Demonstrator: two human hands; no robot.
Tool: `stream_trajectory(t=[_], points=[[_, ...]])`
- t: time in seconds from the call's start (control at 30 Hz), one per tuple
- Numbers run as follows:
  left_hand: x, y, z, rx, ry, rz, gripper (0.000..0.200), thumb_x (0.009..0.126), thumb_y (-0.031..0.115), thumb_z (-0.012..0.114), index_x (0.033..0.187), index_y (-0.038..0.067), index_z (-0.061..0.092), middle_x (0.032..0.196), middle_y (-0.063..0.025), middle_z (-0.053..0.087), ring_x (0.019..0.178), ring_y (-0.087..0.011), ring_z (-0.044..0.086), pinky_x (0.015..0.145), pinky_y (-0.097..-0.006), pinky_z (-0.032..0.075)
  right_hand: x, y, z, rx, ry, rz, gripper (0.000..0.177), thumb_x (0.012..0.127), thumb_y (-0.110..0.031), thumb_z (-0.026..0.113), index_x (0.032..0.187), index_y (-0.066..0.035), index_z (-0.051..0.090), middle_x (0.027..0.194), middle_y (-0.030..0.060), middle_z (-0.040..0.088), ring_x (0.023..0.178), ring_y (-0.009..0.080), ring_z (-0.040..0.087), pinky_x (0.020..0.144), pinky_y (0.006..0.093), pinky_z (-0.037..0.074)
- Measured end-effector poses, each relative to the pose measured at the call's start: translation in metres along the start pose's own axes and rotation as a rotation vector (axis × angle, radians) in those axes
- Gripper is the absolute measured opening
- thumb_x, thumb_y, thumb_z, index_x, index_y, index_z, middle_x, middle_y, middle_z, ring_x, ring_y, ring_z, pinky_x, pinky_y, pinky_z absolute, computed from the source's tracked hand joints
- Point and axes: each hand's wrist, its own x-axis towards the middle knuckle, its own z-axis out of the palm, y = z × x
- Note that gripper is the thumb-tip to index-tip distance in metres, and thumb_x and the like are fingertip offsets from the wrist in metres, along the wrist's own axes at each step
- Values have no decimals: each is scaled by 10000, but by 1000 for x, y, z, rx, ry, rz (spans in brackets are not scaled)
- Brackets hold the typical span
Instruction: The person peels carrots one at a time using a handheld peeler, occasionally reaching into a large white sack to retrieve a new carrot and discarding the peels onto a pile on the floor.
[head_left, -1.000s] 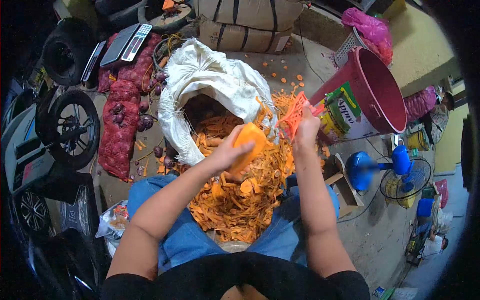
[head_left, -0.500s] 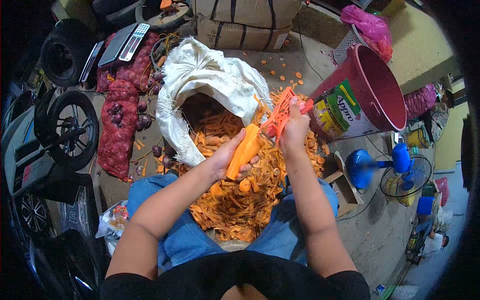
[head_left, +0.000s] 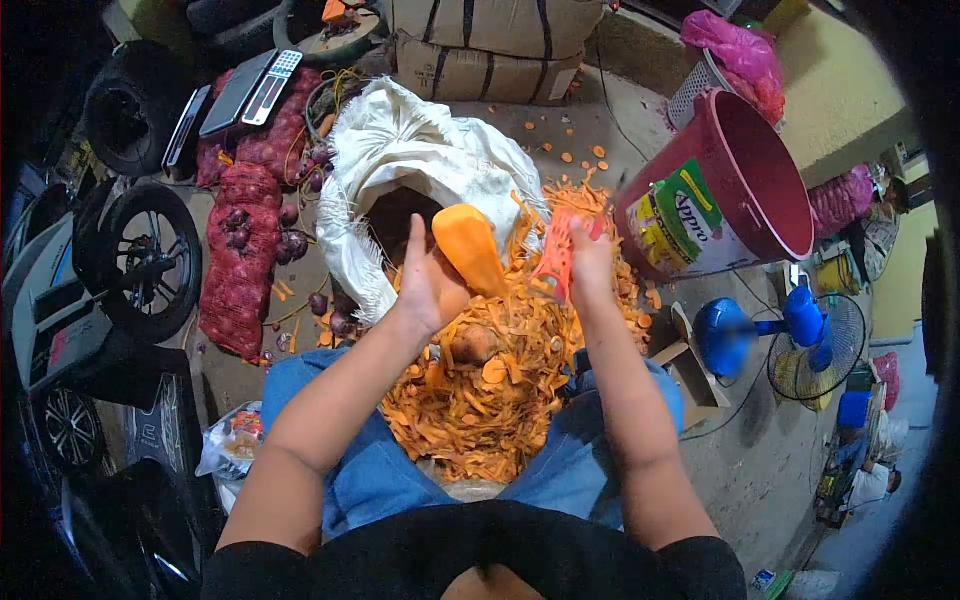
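Note:
A peeled orange carrot (head_left: 468,245) stands with its thick end up beside the palm of my left hand (head_left: 432,285). That hand is spread, its fingers not wrapped round the carrot; whether they touch is unclear. My right hand (head_left: 590,262) is closed round a red-orange peeler (head_left: 556,252), slightly blurred, just right of the carrot. Below both hands lies a heap of orange peelings (head_left: 480,400), with a brownish unpeeled piece (head_left: 474,343) on it. Behind the carrot, a white woven sack (head_left: 430,150) gapes open.
A big red bucket (head_left: 690,200) leans at the right, near a blue fan (head_left: 815,345) and an open carton (head_left: 690,385). Red net bags of onions (head_left: 240,270) and a scale (head_left: 240,90) are at the left. Taped boxes (head_left: 490,70) stand behind. A person (head_left: 872,485) is far right.
My left hand has opened from its grip round the carrot, and the carrot has turned thick end up. The peeler has come away from the carrot, slightly right.

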Motion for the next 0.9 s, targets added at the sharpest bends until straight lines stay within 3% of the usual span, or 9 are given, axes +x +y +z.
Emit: stream_trajectory(t=[0.17, 0.27, 0.4, 0.47, 0.57, 0.7, 0.8, 0.87, 0.9], points=[[-3, 4, -5, -107, -47, -24, 374, 769, 468, 388, 847, 125, 514, 967, -93, 522, 946, -256, 459, 856, -497, 282, -6, 57, 13, 181, -201, 151, 182, 819, -157, 436, 908, 1, 452, 767, 30, 507, 660, 117, 493, 614, 268, 425], [0, 2, -13, -163, -152, -65, 283, 773, 381, 428, 809, 117, 524, 940, -88, 533, 951, -260, 458, 858, -482, 299, -25, 27, 24, 409, -181, 336, 186, 825, -169, 423, 899, -1, 454, 792, 56, 521, 717, 152, 522, 656, 285, 441], [-3, -1, -2, -54, -195, -97, 179, 754, 229, 440, 755, 69, 519, 1023, -122, 486, 997, -283, 426, 877, -420, 322, -21, 6, 25, 414, -183, 210, 183, 825, -173, 426, 887, -4, 461, 801, 65, 525, 713, 148, 529, 635, 278, 444], [-12, 0, -1, -126, -238, -137, 202, 711, 198, 456, 831, 55, 533, 1105, -147, 434, 1061, -302, 375, 914, -425, 282, -9, 4, 16, 368, -245, 92, 183, 822, -175, 436, 871, -2, 465, 799, 68, 527, 690, 150, 534, 609, 282, 449], [-37, 4, 19, -215, -189, -213, 468, 656, 226, 480, 1077, 26, 440, 1216, -167, 321, 1153, -330, 257, 936, -433, 259, -3, -20, 8, 412, -86, 8, 212, 820, -180, 444, 872, 24, 471, 777, 81, 541, 669, 156, 545, 587, 291, 459], [-34, -1, 17, -149, -340, -323, 487, 694, 260, 472, 1099, 0, 397, 1219, -174, 312, 1166, -308, 240, 912, -422, 303, 13, -25, 0, 488, 35, -20, 201, 817, -176, 451, 842, 21, 477, 736, 81, 538, 610, 157, 543, 544, 293, 458], [-18, -9, -5, -58, -204, -321, 415, 742, 234, 467, 1099, 35, 392, 1104, -188, 426, 1043, -285, 417, 813, -430, 397, 8, -26, 10, 510, 16, -97, 200, 813, -174, 458, 811, 25, 484, 712, 75, 533, 588, 156, 540, 523, 291, 455], [-6, -8, -22, 257, -122, -435, 425, 797, 345, 404, 1099, 47, 405, 1019, -133, 493, 882, -245, 510, 681, -368, 463, 1, -25, 18, 424, -5, -82, 199, 810, -179, 465, 788, 17, 492, 690, 65, 530, 588, 140, 531, 527, 273, 442], [-6, -9, -24, 135, -53, -518, 357, 824, 326, 367, 1038, 52, 445, 883, -89, 542, 696, -196, 546, 554, -347, 471, -4, -23, 22, 338, -24, -70, 199, 807, -184, 473, 766, 9, 501, 669, 54, 527, 588, 124, 522, 532, 254, 429]])
